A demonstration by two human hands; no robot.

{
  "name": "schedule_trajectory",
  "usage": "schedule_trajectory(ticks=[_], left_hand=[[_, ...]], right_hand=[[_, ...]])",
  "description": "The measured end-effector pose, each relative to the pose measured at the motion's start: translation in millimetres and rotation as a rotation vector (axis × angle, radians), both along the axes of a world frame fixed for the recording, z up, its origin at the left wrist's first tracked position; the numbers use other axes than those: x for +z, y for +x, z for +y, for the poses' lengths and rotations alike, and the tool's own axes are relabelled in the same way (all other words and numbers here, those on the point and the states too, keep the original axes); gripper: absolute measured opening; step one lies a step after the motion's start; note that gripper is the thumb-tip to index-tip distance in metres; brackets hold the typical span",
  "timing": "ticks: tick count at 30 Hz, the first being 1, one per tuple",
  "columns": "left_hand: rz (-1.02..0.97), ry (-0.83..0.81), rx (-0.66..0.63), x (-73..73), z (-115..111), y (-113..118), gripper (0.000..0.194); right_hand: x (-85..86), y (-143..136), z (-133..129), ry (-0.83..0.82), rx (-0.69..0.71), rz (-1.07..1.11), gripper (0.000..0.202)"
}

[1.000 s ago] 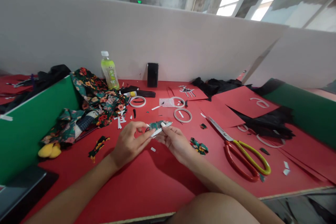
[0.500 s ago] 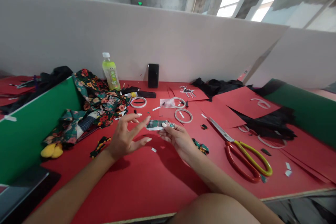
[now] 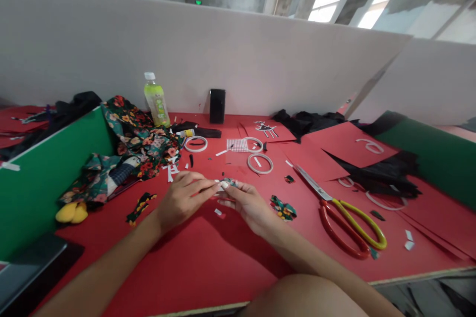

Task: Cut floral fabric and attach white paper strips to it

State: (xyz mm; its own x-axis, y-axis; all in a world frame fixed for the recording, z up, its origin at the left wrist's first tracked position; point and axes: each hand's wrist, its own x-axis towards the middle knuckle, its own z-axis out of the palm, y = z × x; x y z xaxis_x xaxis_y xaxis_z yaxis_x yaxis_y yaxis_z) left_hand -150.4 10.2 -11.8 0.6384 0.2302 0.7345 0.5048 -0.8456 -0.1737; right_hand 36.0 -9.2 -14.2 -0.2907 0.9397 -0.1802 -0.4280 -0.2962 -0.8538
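A small strip of green floral fabric (image 3: 231,182) sits between my two hands above the red tabletop (image 3: 178,267). My right hand (image 3: 253,204) pinches it with the thumb on top. My left hand (image 3: 184,199) is closed, its fingertips meeting the strip's left end; most of the strip is hidden by fingers. A scrap of floral cloth (image 3: 283,209) lies just right of my right hand, and another dark floral scrap (image 3: 140,208) lies left of my left wrist. Below the fabric is a small white paper piece (image 3: 218,212).
Large scissors (image 3: 336,213) with red and yellow handles lie open at right. Tape rolls (image 3: 260,170) lie ahead, near a phone (image 3: 217,106) and a green bottle (image 3: 156,101). Floral cloth (image 3: 148,141) is heaped left; red sheets (image 3: 353,146) and black fabric lie right.
My left hand has gone from spread fingers to a closed grip on the strip's left end. Both hands have drawn together, covering more of the fabric.
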Motion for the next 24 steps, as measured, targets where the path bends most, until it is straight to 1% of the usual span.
schedule_trajectory(ticks=[3, 7, 10, 14, 17, 21, 24], left_hand=[[0.032, 0.019, -0.005, 2.6, 2, -6, 0.023], [0.028, 0.016, 0.034, 2.1, 4, -12, 0.024], [0.035, 0.027, 0.033, 3.5, 4, -14, 0.026], [0.069, 0.071, 0.016, 9.8, 1, -14, 0.027], [0.086, 0.095, 0.013, 12.9, -1, -14, 0.028], [0.071, 0.112, 0.024, 11.0, 0, -14, 0.026], [0.065, 0.095, 0.05, 8.3, 3, -14, 0.025]], right_hand=[[1.1, 2, 0, -0.008, 0.037, 0.034, 0.024], [3.6, 6, 0, -0.014, 0.091, 0.06, 0.025], [4.7, 7, 0, 0.002, 0.062, 0.049, 0.018], [4.5, 7, 1, -0.035, 0.029, 0.044, 0.018], [5.2, 7, 1, -0.022, 0.015, 0.04, 0.016], [8.2, 8, -2, 0.009, 0.004, 0.022, 0.015], [10.8, 8, -2, 0.006, -0.008, 0.003, 0.016]])
